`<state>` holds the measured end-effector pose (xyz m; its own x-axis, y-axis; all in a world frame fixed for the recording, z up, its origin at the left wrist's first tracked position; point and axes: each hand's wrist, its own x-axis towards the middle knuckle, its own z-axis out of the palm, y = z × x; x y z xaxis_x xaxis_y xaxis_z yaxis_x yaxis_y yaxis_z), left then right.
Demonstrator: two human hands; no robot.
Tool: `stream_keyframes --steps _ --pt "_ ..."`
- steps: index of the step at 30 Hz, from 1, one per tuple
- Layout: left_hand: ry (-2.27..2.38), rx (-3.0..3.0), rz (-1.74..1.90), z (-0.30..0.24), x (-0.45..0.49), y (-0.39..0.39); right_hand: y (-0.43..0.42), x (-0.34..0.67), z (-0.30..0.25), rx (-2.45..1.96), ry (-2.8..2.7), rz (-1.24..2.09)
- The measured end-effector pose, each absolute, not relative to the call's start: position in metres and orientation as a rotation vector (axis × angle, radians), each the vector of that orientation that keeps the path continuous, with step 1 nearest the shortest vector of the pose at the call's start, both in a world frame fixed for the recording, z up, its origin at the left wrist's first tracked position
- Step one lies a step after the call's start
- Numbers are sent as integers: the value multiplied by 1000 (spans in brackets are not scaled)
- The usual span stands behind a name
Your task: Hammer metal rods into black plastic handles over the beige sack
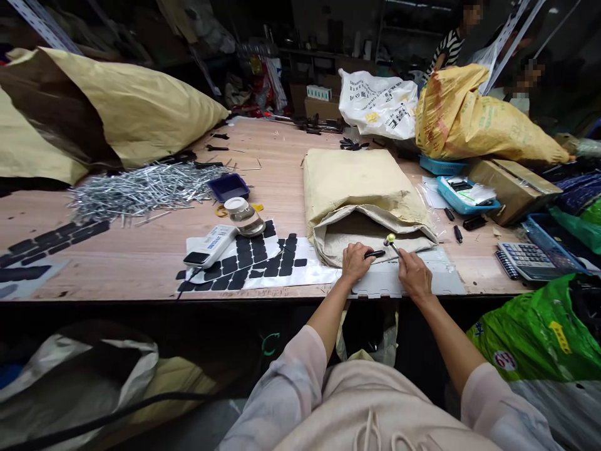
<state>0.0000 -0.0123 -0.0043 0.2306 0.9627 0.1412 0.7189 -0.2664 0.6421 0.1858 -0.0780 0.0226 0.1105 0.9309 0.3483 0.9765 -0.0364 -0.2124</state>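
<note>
My left hand [357, 263] is closed on a small black handle-like piece [375, 254], which points to the right. In my right hand [415, 273] is a small hammer [393, 245] with a metal shaft and a yellow-tipped head. The hammer head is just above and to the right of the black piece, apart from it. Both hands are over the near edge of the table, at the mouth of a beige paper sack [361, 175] lying flat. Beneath them lies a pale grey sheet [422, 282].
On the left, a heap of metal rods [145, 191] lies beside a blue tray [228, 188]. A jar [246, 218], a white box [216, 244] and sheets of black pads [251, 254] sit nearer. A calculator [528, 261] and blue basket [469, 197] stand right. People are behind.
</note>
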Motion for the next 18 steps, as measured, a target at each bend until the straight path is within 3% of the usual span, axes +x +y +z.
stream_keyframes --steps 9,18 --pt "1448 2104 748 11 -7 -20 -48 209 1 -2177 -1903 -428" --pt "1075 2338 759 6 -34 -136 -51 206 -4 -2158 -1937 -516"
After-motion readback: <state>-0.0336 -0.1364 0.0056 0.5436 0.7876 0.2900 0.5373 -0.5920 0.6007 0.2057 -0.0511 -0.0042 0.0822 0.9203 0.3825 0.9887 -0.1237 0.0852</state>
